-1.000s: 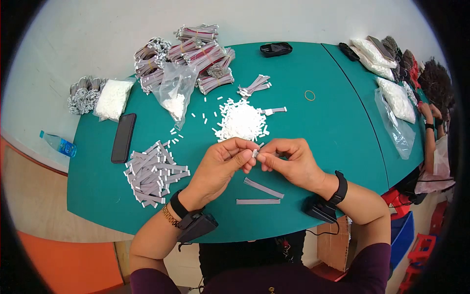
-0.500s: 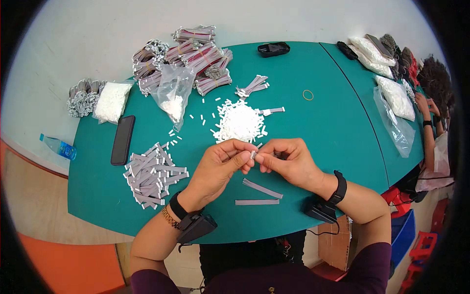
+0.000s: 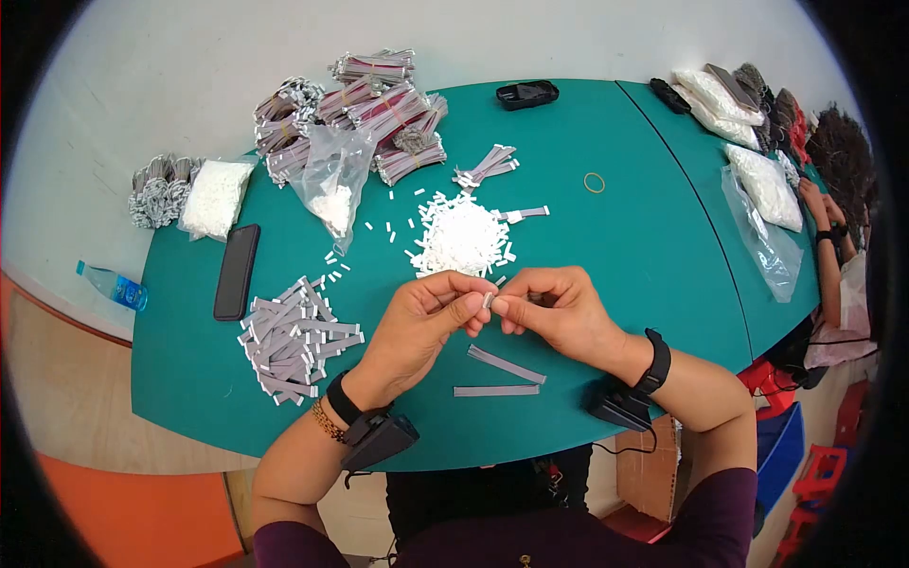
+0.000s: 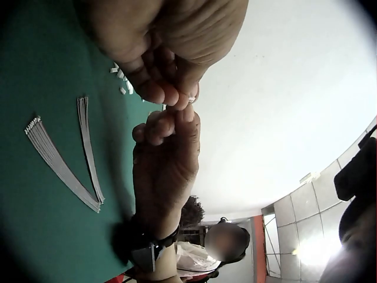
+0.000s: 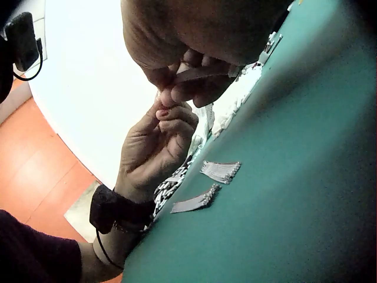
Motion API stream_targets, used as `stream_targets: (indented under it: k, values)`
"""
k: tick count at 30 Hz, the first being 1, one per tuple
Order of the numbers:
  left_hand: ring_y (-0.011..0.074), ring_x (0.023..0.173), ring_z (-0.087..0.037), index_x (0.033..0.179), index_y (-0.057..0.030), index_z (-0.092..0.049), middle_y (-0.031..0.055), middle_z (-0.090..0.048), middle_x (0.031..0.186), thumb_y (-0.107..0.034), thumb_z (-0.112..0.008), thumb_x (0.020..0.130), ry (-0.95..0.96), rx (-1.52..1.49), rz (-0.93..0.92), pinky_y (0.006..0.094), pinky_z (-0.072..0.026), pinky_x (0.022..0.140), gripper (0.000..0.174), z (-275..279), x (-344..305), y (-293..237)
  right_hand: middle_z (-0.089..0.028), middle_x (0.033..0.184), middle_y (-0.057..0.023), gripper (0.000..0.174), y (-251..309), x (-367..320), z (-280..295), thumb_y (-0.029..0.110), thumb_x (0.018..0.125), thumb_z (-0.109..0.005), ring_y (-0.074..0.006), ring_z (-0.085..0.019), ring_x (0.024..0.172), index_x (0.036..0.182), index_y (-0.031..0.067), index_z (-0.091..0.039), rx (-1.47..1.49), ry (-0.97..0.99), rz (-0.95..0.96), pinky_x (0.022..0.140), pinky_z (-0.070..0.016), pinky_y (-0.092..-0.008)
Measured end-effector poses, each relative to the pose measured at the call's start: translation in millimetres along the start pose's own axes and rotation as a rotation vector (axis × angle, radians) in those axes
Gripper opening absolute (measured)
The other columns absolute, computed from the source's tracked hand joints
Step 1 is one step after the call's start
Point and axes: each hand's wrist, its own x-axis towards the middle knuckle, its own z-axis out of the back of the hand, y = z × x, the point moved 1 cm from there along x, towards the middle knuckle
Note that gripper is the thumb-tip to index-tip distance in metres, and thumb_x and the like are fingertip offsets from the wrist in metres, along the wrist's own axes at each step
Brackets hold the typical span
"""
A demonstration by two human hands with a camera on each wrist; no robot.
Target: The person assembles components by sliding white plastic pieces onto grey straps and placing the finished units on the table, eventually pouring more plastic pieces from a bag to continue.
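Note:
Fingertip to fingertip, both hands meet over the table in front of the white pile. A small white connector [image 3: 488,300] sits between thumb and finger of my left hand [image 3: 436,315]. My right hand [image 3: 557,312] pinches at the same connector and holds a short grey ribbon cable [image 5: 203,73], which runs back under its fingers in the right wrist view. The fingers mostly hide where cable and connector meet. Two loose ribbon cables [image 3: 497,390] lie on the table below the hands, with bare crimped ends visible in the left wrist view [image 4: 62,162].
Beyond the hands is a heap of white connectors [image 3: 462,235]. Cables with white ends [image 3: 298,341] are piled at left, near a phone [image 3: 237,272]. Bundled cables [image 3: 388,109] and a plastic bag [image 3: 336,180] stand behind. Another person's hands [image 3: 824,208] work at far right.
Both hands stay together and have barely moved, with small finger shifts at the connector. The whole head view has slid slightly left.

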Motion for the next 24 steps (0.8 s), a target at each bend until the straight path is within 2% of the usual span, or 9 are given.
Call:
stream_targets:
  k: [9, 15, 18, 21, 24]
  values:
    - [0.0076, 0.072, -0.056, 0.101, 0.001, -0.064, 0.0043, -0.064, 0.086, -0.011, -0.061, 0.088, -0.051, 0.158, -0.071, 0.0211, -0.0455, 0.067, 0.018, -1.4, 0.5, -1.2, -0.06, 0.065, 0.0009, 0.013, 0.7, 0.2, 1.0, 0.013, 0.087, -0.062, -0.0025, -0.053, 0.059, 0.079, 0.0018, -0.064, 0.005, 0.015, -0.012, 0.052, -0.0391, -0.0175]
    - [0.0081, 0.082, -0.059, 0.102, 0.0023, -0.064, 0.0059, -0.066, 0.091, -0.008, -0.062, 0.087, -0.082, 0.291, -0.187, 0.0213, -0.0478, 0.073, 0.019, -7.9, -3.0, -3.8, -0.059, 0.063, 0.0013, 0.015, 2.1, -1.2, -0.9, 0.013, 0.087, -0.061, -0.0018, -0.051, 0.057, 0.075, 0.0026, -0.062, -0.004, -0.009, -0.047, 0.049, -0.0366, -0.0178]
    - [0.0097, 0.087, -0.06, 0.103, 0.0029, -0.064, 0.007, -0.066, 0.092, -0.008, -0.062, 0.087, -0.09, 0.373, -0.183, 0.0227, -0.0485, 0.077, 0.019, -7.2, -3.9, -4.6, -0.058, 0.062, 0.0019, 0.016, 1.1, -1.6, -1.3, 0.013, 0.087, -0.061, -0.0014, -0.049, 0.055, 0.074, 0.0028, -0.061, -0.018, -0.019, -0.047, 0.048, -0.0352, -0.0179]
    - [0.0105, 0.087, -0.06, 0.103, 0.003, -0.064, 0.0071, -0.066, 0.093, -0.007, -0.062, 0.086, -0.043, 0.312, -0.157, 0.0236, -0.0486, 0.077, 0.02, -5.2, -1.8, -7.3, -0.058, 0.061, 0.0023, 0.016, 3.0, -1.4, -0.8, 0.013, 0.087, -0.061, -0.0009, -0.048, 0.054, 0.074, 0.0029, -0.061, -0.018, -0.027, -0.039, 0.048, -0.0342, -0.0179]
    - [0.0117, 0.087, -0.06, 0.102, 0.0025, -0.065, 0.0076, -0.067, 0.093, -0.006, -0.063, 0.085, -0.052, 0.415, -0.182, 0.0254, -0.0487, 0.078, 0.019, -3.1, -2.6, -8.1, -0.058, 0.061, 0.0025, 0.016, 1.7, -1.5, -1.6, 0.014, 0.087, -0.061, -0.0006, -0.047, 0.054, 0.075, 0.003, -0.061, -0.011, -0.023, -0.047, 0.047, -0.0338, -0.0179]
